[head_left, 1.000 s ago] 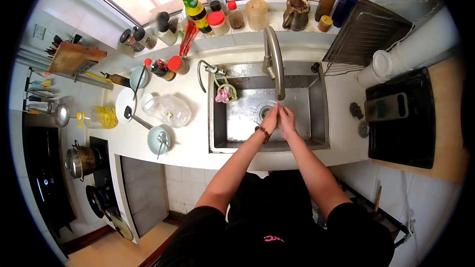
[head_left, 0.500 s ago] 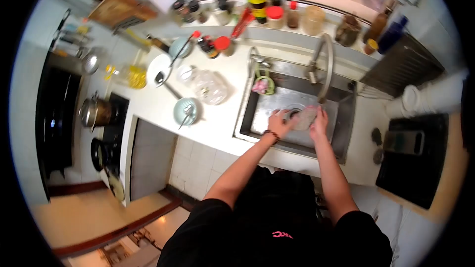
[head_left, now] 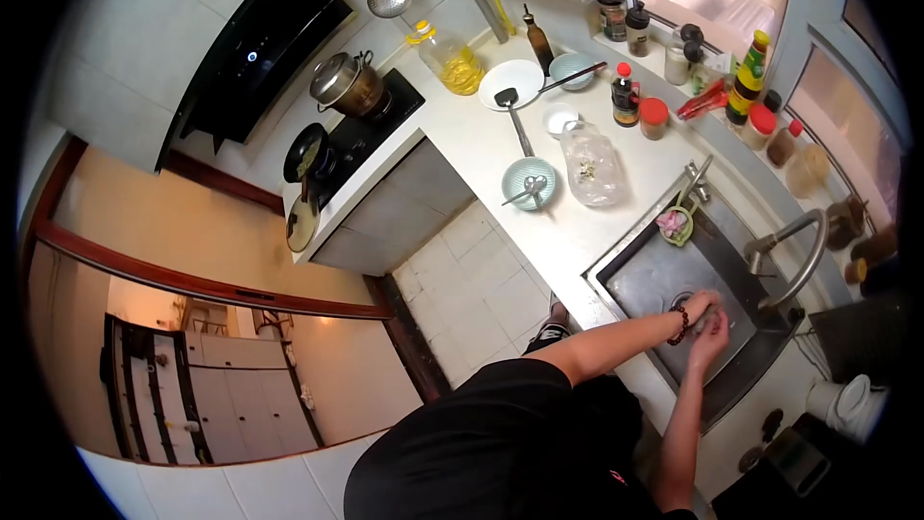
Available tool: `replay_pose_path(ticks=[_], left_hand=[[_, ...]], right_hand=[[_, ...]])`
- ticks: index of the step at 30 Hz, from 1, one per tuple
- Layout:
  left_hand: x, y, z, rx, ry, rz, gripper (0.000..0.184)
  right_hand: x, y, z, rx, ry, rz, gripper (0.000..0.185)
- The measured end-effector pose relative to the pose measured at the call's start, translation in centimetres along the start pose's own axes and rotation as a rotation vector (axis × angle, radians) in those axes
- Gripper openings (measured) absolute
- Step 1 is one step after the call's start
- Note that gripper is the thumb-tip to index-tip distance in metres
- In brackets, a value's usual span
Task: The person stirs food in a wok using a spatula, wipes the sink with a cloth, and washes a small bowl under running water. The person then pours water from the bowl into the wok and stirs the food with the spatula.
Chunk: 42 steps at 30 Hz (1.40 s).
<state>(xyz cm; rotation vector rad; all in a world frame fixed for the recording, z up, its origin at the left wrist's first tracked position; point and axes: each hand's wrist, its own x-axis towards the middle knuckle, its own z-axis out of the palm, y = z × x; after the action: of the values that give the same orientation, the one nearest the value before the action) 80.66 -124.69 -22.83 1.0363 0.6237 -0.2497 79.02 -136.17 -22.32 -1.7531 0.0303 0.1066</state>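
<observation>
My left hand (head_left: 702,304), with a dark bead bracelet (head_left: 681,324) at its wrist, is closed over the sink (head_left: 643,281). My right hand (head_left: 711,335) is closed against it, fingers curled. Between them they grip a bunched greyish cloth, mostly hidden by the fingers. The drain lies just left of the hands. The curved faucet (head_left: 807,260) rises behind them on the right. A green strainer (head_left: 676,225) with something pink in it sits at the sink's far left corner.
On the counter left of the sink are a plastic bag (head_left: 593,169), a bowl with spoons (head_left: 528,183), a white plate (head_left: 511,84) and a spatula (head_left: 516,122). Jars and bottles line the windowsill. A pot (head_left: 348,87) and a wok (head_left: 307,153) are on the stove.
The view has swung left, bringing in the stove and doorway. My hands have come together, and the greyish cloth that was spread between them is now bunched up in my fingers.
</observation>
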Motion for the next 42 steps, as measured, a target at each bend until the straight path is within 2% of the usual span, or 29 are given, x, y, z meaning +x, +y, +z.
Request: replay_pose_path(ticks=[2,4,5,6,8,9,11,12,14,15,16,18,20,22,24,27,30,31,32,33,34,35,36,37,38,39,40,41,42], left_hand=[[-2.5,2.4,0.4,-0.026,0.051,-0.066,0.040],[-2.4,2.5,-0.1,-0.204,-0.041,-0.013,0.042],[-2.0,2.4,-0.4,-0.143,-0.111,0.005,0.048],[-1.3,1.5,-0.4,-0.151,-0.109,0.001,0.048],[0.3,0.5,-0.9,0.510,0.031,0.399,0.053],[0.7,0.6,-1.5,0.512,0.029,0.401,0.053],[1.3,1.7,-2.9,0.912,-0.015,0.971,0.051],[0.3,3.4,-2.7,0.911,-0.021,0.967,0.051],[-2.9,7.8,-1.4,1.387,-0.511,0.951,0.043],[-2.2,7.4,-0.4,1.545,-0.523,0.928,0.037],[-1.7,7.3,-0.1,1.547,-0.529,0.926,0.037],[-0.9,8.1,0.9,1.540,-0.851,1.279,0.027],[-1.5,9.4,1.4,1.571,-0.947,1.320,0.024],[-2.0,10.5,1.7,1.602,-1.037,1.362,0.021],[-2.4,11.3,2.0,1.496,-1.152,1.533,0.018],[-3.1,12.3,2.8,1.599,-1.177,1.462,0.023],[-1.7,11.4,2.9,1.583,-1.143,1.524,0.019],[-1.7,11.4,2.8,1.589,-1.143,1.522,0.019],[-1.9,11.1,2.6,1.764,-1.019,1.416,0.019],[-2.2,11.0,2.7,1.924,-0.889,1.303,0.018],[-2.1,10.5,2.4,1.925,-0.891,1.305,0.018],[-1.7,9.6,2.2,2.040,-0.828,1.107,0.018],[-1.3,8.5,2.9,2.131,-0.778,0.919,0.018],[-1.4,7.9,3.6,2.115,-0.813,0.948,0.018],[-2.0,7.9,3.7,2.072,-0.684,0.738,0.019],[-2.1,7.9,3.6,2.021,-0.550,0.525,0.021],[-1.7,7.3,3.4,2.023,-0.568,0.535,0.021],[-1.4,6.4,3.2,2.009,-0.492,0.445,0.021],[-1.3,5.6,3.5,1.987,-0.415,0.357,0.022]], right_hand=[[-0.4,-0.3,-0.2,-0.121,-0.045,-0.009,0.028],[0.2,1.1,-1.1,0.018,-0.194,0.030,0.029],[0.8,2.7,-1.7,-0.016,-0.230,-0.151,0.028],[1.2,2.9,-2.6,-0.022,-0.235,-0.147,0.028],[2.2,2.6,-4.2,-0.300,-0.412,-0.440,0.031],[2.3,1.9,-4.8,-0.299,-0.408,-0.443,0.031],[2.0,0.1,-6.4,0.368,-0.342,0.333,0.039],[1.9,-1.3,-7.2,0.367,-0.337,0.337,0.039],[2.2,-3.5,-7.8,0.869,-0.854,0.789,0.048],[2.2,-3.3,-7.8,0.874,-0.848,0.793,0.048],[2.5,-3.1,-7.7,0.878,-0.946,0.767,0.049],[3.8,-0.2,-7.8,0.882,-1.046,0.739,0.050],[6.3,7.7,-8.7,0.920,-0.996,0.634,0.060],[5.4,3.1,-8.3,1.034,-1.062,0.666,0.058],[4.1,-0.7,-8.2,1.148,-1.131,0.698,0.057],[4.0,-0.8,-8.2,1.112,-1.063,0.699,0.051],[4.9,1.0,-8.1,1.273,-1.166,0.846,0.044],[5.0,0.5,-7.9,1.119,-1.145,0.818,0.043],[5.0,0.0,-7.7,0.968,-1.119,0.793,0.043],[5.1,-0.5,-7.2,0.969,-1.119,0.795,0.043],[5.5,-1.2,-6.6,0.740,-1.092,0.761,0.037],[5.8,-1.8,-6.4,0.515,-1.044,0.723,0.031],[6.1,-2.2,-6.2,0.515,-1.011,0.724,0.031],[6.6,-2.1,-5.4,0.264,-0.955,0.662,0.027],[6.7,-1.5,-4.9,0.020,-0.892,0.600,0.023],[6.6,-0.6,-4.5,0.025,-0.864,0.601,0.023],[6.3,0.2,-3.7,-0.139,-0.810,0.270,0.023],[6.1,1.0,-3.6,-0.305,-0.740,-0.056,0.026],[5.8,0.4,-3.7,-0.314,-0.726,-0.047,0.026]])
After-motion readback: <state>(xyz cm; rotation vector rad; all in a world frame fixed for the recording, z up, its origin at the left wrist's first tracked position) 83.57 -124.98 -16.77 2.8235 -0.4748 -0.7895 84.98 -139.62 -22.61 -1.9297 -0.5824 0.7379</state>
